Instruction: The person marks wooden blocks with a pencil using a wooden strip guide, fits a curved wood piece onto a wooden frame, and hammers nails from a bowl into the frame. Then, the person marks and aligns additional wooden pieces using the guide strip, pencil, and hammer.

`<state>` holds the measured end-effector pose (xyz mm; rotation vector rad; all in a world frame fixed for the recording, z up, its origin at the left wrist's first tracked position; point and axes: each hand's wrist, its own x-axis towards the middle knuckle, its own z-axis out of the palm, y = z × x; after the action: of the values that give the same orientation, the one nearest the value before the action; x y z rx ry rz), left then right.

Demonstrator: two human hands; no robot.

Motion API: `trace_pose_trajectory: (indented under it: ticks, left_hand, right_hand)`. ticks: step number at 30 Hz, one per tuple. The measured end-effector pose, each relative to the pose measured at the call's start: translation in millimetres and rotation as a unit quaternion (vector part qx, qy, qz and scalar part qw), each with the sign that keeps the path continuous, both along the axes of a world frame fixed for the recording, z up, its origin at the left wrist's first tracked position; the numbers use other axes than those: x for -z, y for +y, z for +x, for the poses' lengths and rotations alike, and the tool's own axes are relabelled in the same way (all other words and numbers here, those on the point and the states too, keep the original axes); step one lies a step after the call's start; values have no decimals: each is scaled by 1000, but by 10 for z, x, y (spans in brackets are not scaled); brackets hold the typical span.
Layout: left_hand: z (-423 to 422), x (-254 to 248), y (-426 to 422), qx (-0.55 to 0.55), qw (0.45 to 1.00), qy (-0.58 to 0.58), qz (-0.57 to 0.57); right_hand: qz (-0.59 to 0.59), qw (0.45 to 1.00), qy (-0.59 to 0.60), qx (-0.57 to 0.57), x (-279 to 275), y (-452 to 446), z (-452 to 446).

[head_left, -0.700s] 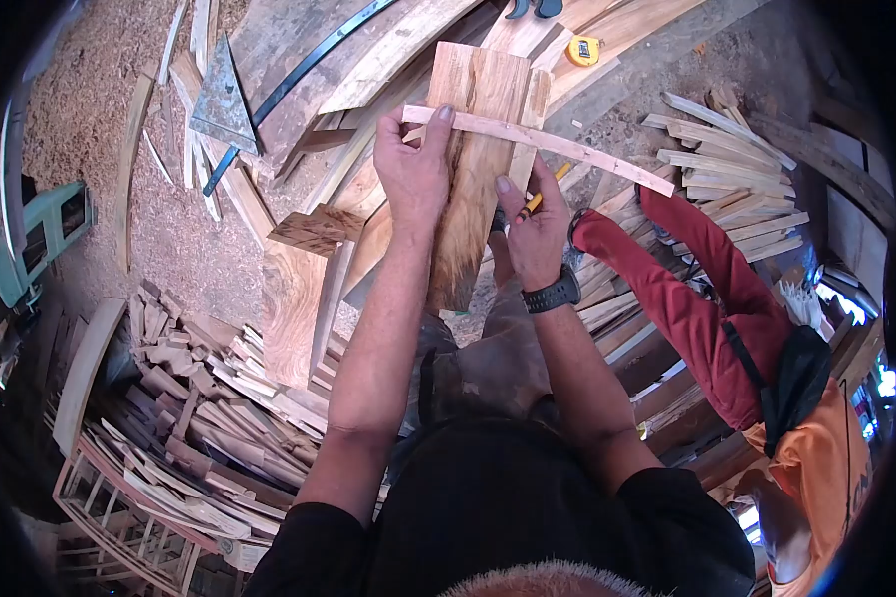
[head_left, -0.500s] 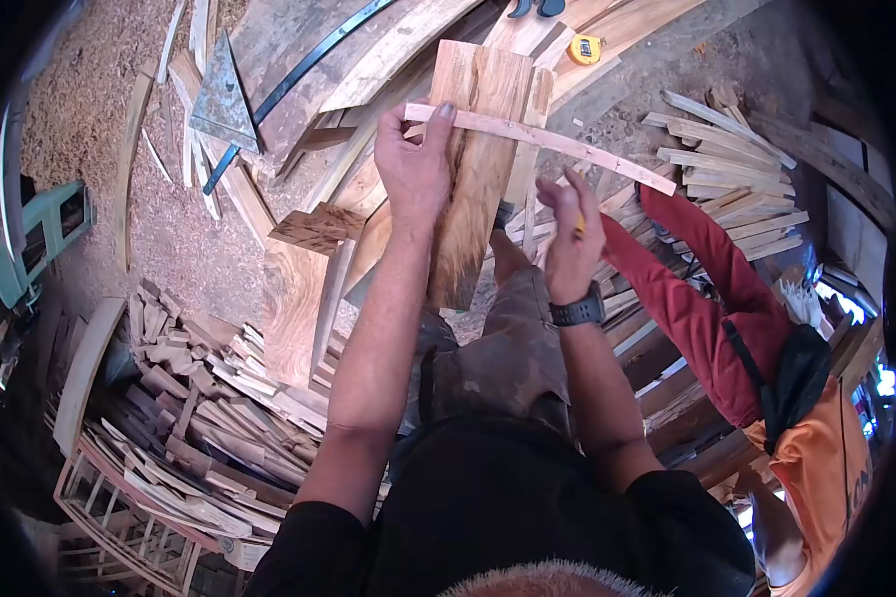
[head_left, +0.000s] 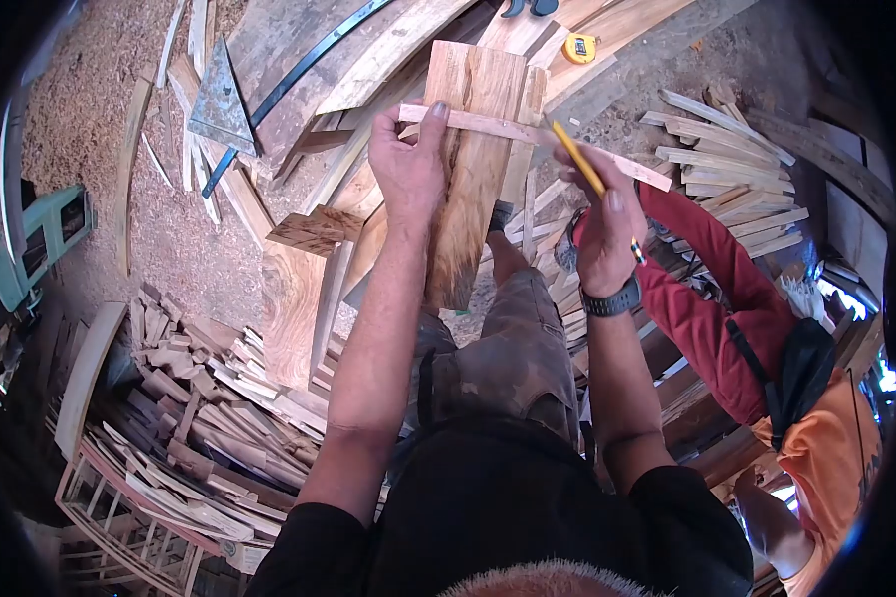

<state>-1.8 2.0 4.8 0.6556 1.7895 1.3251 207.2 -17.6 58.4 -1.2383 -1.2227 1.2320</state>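
Note:
My left hand (head_left: pixel 410 159) pinches the left end of a thin curved wooden strip (head_left: pixel 498 126), thumb on top. The strip lies across a wide plank (head_left: pixel 478 169) with a dark crack and rough lower end, and its right end reaches out past the plank. A yellow pencil (head_left: pixel 579 159) is in my right hand (head_left: pixel 607 224), its end pointing up and left by the strip. My right hand covers part of the strip's right half from view.
A yellow tape measure (head_left: pixel 579 48) lies at the top, near a metal triangle (head_left: pixel 221 104) and a dark metal bar (head_left: pixel 314 55). Wood offcuts (head_left: pixel 219 428) pile at lower left. Another person in red trousers (head_left: pixel 707 338) is at right, beside stacked sticks (head_left: pixel 727 159).
My right hand has moved right, away from the plank, and turned so that the pencil shows at full length. My left hand still holds the strip's end.

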Motion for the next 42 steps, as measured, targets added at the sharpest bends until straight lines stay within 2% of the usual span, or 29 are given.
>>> trace_pose_trajectory:
  ticks: [1,4,5,8,10,12,16,17,18,20,22,23,24,26,30,32,35,42]
  left_hand:
    - [0,-6,1,2,1000,3,3]
    - [5,-14,4,2,1000,3,9]
    - [6,-17,2,0,1000,2,12]
    - [3,9,0,0,1000,10,14]
    - [-5,20,-13,4,1000,14,13]
    - [-13,37,-12,9,1000,18,14]
    - [-13,27,-8,8,1000,4,21]
    - [-11,14,-14,8,1000,0,17]
    - [-6,15,-18,9,1000,1,16]
    - [6,25,-11,-1,999,-20,31]
    - [0,46,-17,0,999,-19,30]
    - [-5,55,-18,1,999,-17,31]
    - [-6,57,-20,2,999,-18,31]
    - [-20,55,-37,8,1000,2,14]
    - [-54,139,-94,5,998,8,65]
    - [-83,160,-156,-14,996,-62,67]
    - [-79,160,-167,-5,993,-52,102]
    - [-94,144,-159,9,995,-38,93]
  right_hand:
    - [-22,997,76,12,-4,56,-66]
    - [35,995,83,-29,53,238,-78]
    - [33,992,119,2,64,269,-115]
    - [38,996,68,31,147,305,-154]
    - [41,995,76,49,123,332,-208]
    - [-25,994,70,81,101,341,-223]
    - [-34,994,55,84,133,353,-193]
    - [58,992,-87,66,156,387,-139]
    - [148,962,-227,46,137,421,-114]
    - [144,956,-252,39,49,449,-33]
    - [170,885,-426,-84,-77,524,74]
    - [147,878,-439,-121,-69,523,109]
    - [146,878,-439,-120,-52,530,137]
    - [138,869,-433,-197,11,552,170]
    - [139,886,-403,-184,205,491,215]
    - [159,888,-397,-167,184,415,231]
    - [148,892,-393,-167,148,316,233]
    - [143,900,-382,-156,170,255,217]
